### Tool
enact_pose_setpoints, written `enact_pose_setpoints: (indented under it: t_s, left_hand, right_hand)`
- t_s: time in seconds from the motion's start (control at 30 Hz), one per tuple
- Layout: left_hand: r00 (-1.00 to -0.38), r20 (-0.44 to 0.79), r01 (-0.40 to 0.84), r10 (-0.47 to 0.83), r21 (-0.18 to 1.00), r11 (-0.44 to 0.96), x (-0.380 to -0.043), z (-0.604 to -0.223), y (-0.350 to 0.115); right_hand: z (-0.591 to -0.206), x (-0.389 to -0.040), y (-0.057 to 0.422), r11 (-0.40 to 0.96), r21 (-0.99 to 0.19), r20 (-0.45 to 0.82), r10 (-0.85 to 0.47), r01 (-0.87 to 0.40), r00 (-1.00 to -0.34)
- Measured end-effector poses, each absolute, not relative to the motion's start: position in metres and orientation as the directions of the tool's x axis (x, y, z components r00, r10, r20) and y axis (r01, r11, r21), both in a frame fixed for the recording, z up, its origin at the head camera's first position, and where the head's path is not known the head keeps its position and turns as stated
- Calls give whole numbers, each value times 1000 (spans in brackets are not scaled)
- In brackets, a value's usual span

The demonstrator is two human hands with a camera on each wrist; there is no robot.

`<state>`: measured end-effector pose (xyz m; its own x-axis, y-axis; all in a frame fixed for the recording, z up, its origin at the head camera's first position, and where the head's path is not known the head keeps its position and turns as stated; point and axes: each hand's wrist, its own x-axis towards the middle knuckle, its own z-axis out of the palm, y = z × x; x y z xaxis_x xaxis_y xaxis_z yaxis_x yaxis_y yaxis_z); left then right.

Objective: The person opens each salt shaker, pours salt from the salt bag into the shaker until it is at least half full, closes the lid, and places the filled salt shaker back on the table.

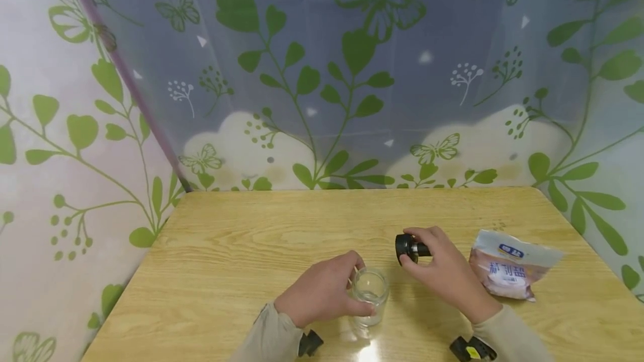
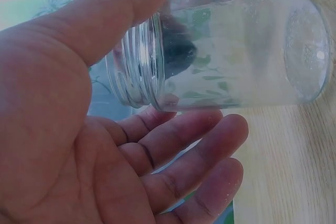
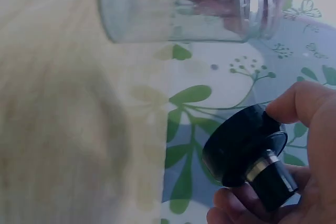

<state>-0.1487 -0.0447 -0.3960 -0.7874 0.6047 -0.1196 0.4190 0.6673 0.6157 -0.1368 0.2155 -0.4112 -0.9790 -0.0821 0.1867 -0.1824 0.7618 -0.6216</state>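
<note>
A clear glass jar (image 1: 370, 295) with a threaded neck and no lid stands upright on the wooden table. My left hand (image 1: 327, 289) holds it around the neck, thumb on the near side and fingers round the far side. In the left wrist view the jar (image 2: 236, 51) looks see-through, with a few specks on its glass. To the right of the jar, my right hand (image 1: 443, 270) grips a round black lid (image 1: 404, 247) above the table, tipped on its side. A short black stem with a silver band (image 3: 270, 179) sticks out of this lid towards the palm.
A printed plastic bag (image 1: 510, 272) with pale pink and white colouring lies right of my right hand. Behind the wooden table (image 1: 241, 228) hangs a curtain (image 1: 312, 99) with leaves and butterflies, and similar cloth closes off both sides. Black straps circle both wrists.
</note>
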Motion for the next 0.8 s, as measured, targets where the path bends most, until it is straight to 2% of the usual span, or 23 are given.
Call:
enact_pose_setpoints:
  t_s: [0.33, 0.8]
  left_hand:
    - [-792, -151, 367, 592, 657, 658, -148, -397, -43]
    - [-788, -142, 381, 599, 652, 655, -148, -399, -44]
  right_hand:
    - [-430, -135, 226, 795, -589, 151, -65, -142, -986]
    - [-446, -130, 227, 792, -598, 121, -63, -123, -991]
